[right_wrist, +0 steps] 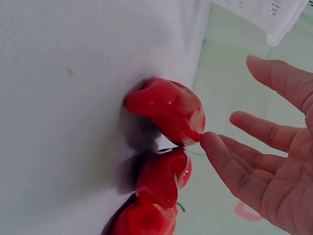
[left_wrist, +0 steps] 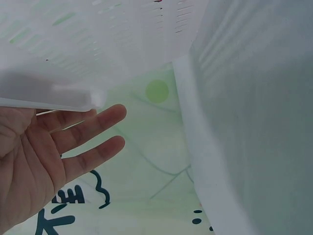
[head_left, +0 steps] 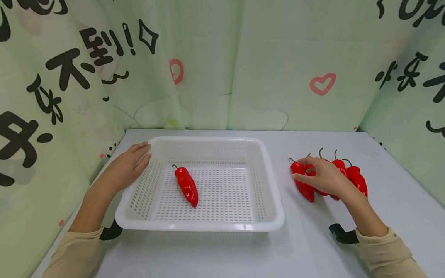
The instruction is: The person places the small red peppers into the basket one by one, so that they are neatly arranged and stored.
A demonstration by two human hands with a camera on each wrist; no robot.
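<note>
My left hand point(head_left: 126, 166) rests at the left rim of a white plastic basket point(head_left: 201, 226), near its far corner. Its fingers look straight, and the left wrist view shows them against the outside of the rim. One red pepper point(head_left: 187, 186) lies on the basket's perforated floor, stem pointing away. To the right of the basket, my right hand point(head_left: 325, 175) hovers over a cluster of red peppers, thumb and fingers spread. Nearest to it is the leftmost pepper point(head_left: 302, 185); in the right wrist view a fingertip reaches this pepper point(right_wrist: 168, 110) or nearly so. Nothing is gripped.
Several red peppers lie side by side, the rightmost pepper point(head_left: 357, 179) partly behind the right wrist. The white table point(head_left: 306, 247) is backed by a pale green curtain point(head_left: 271, 77) with dark lettering. Black wrist mounts show below both hands.
</note>
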